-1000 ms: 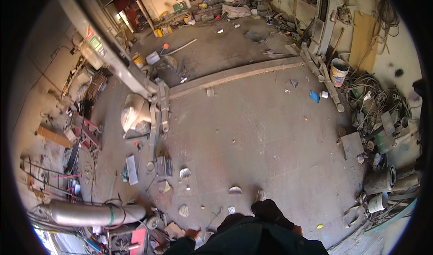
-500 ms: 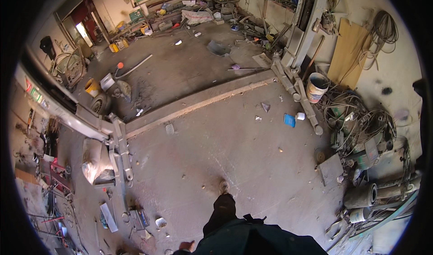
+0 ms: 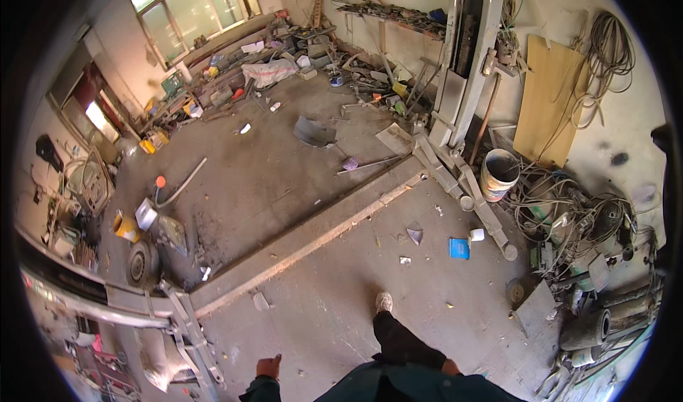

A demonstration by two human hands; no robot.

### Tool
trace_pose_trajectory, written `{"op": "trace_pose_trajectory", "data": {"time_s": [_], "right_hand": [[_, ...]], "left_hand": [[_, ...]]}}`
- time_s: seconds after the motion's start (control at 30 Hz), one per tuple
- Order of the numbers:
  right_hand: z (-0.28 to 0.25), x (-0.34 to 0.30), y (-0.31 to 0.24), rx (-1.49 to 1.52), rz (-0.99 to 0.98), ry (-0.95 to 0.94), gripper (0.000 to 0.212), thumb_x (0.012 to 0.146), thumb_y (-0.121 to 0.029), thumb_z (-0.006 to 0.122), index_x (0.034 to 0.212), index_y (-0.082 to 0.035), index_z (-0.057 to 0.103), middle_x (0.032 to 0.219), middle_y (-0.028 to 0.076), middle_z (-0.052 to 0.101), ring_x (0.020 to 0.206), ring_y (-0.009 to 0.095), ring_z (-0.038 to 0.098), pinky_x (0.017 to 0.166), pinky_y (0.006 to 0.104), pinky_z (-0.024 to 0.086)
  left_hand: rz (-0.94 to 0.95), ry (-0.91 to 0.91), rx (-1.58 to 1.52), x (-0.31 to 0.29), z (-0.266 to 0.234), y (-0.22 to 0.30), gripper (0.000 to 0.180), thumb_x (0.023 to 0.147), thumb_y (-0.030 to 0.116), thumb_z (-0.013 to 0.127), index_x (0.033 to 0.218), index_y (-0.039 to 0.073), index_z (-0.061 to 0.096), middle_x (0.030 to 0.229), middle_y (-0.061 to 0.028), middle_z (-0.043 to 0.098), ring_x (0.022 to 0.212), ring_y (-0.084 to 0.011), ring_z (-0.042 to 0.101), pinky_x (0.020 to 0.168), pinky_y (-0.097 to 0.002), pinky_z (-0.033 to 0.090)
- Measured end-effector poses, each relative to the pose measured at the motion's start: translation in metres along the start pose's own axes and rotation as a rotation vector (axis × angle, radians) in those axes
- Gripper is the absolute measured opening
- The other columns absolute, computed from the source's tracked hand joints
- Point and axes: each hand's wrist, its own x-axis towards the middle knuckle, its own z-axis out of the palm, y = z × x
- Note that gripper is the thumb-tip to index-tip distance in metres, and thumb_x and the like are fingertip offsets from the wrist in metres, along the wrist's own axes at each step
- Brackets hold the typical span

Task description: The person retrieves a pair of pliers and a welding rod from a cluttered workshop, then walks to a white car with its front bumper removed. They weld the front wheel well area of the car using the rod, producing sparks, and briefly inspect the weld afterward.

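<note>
I'm watching left hand (image 3: 269, 366) hanging over floor (image 3: 324, 324), right hand (image 3: 449, 367) mostly hiding behind dark jacket (image 3: 416, 384); can't tell whether either is spread or closed. Flat grey scrap (image 3: 261, 302) lying ahead of left hand, near car-lift crossbeam (image 3: 313, 234).

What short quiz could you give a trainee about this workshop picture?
1. True or false: the left hand is gripping a bucket.
2. Which thing hangs on the wall, to the right of the tan board?
A: a window
B: a coil of cable or hose
C: a tyre
3. What colour is the flat square thing lying on the floor beside a small white object?

Key: 1. False. 2. B. 3. Blue.
</note>
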Motion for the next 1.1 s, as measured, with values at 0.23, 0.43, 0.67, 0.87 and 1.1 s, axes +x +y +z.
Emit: {"op": "trace_pose_trajectory", "data": {"time_s": [0.23, 0.43, 0.67, 0.87, 1.1], "right_hand": [[-0.105, 0.157, -0.113, 0.040, -0.010, 0.020, 0.029, 0.100, -0.023, 0.054, 0.111, -0.006, 0.075, 0.116, 0.015, 0.075, 0.113, 0.029, 0.069, 0.099, 0.0401, 0.053], [-0.205, 0.265, -0.205, 0.031, 0.029, 0.065, 0.028, 0.097, -0.026, 0.057, 0.103, -0.005, 0.075, 0.106, 0.019, 0.075, 0.106, 0.034, 0.071, 0.093, 0.0449, 0.055], [-0.307, 0.388, -0.303, 0.043, 0.074, 0.250, 0.030, 0.094, -0.030, 0.060, 0.093, -0.005, 0.075, 0.096, 0.024, 0.075, 0.099, 0.041, 0.072, 0.085, 0.0506, 0.056], [-0.403, 0.460, -0.343, -0.286, -0.053, 0.124, 0.032, 0.092, -0.033, 0.061, 0.089, -0.004, 0.074, 0.091, 0.027, 0.074, 0.095, 0.045, 0.073, 0.081, 0.0537, 0.057], [-0.537, 0.606, -0.427, -0.473, -0.284, -0.152, 0.032, 0.095, -0.039, 0.059, 0.097, -0.013, 0.077, 0.094, 0.015, 0.076, 0.095, 0.041, 0.073, 0.084, 0.0555, 0.057]], "left_hand": [[0.125, -0.263, 0.426, 0.066, 0.017, 0.130, 0.039, 0.107, 0.046, 0.046, 0.117, 0.018, 0.072, 0.079, -0.0113, 0.076, 0.068, -0.0351, 0.073, 0.062, -0.0556, 0.054], [0.065, -0.294, 0.300, 0.190, -0.004, 0.301, 0.037, 0.106, 0.045, 0.047, 0.114, 0.019, 0.072, 0.080, -0.0142, 0.076, 0.071, -0.0368, 0.073, 0.064, -0.0570, 0.054], [0.221, -0.308, 0.446, 0.357, -0.048, 0.451, 0.034, 0.106, 0.043, 0.049, 0.112, 0.020, 0.073, 0.081, -0.0175, 0.075, 0.074, -0.0389, 0.074, 0.066, -0.0587, 0.055], [0.801, 0.037, 0.708, 0.524, -0.137, 0.659, 0.037, 0.105, 0.043, 0.051, 0.099, 0.016, 0.075, 0.080, -0.0211, 0.074, 0.074, -0.0418, 0.073, 0.068, -0.0606, 0.055], [0.455, -0.035, 0.307, 0.659, -0.185, 0.886, 0.055, 0.101, 0.056, 0.053, 0.090, 0.007, 0.076, 0.083, -0.0247, 0.072, 0.079, -0.0473, 0.070, 0.076, -0.0563, 0.055]]}}
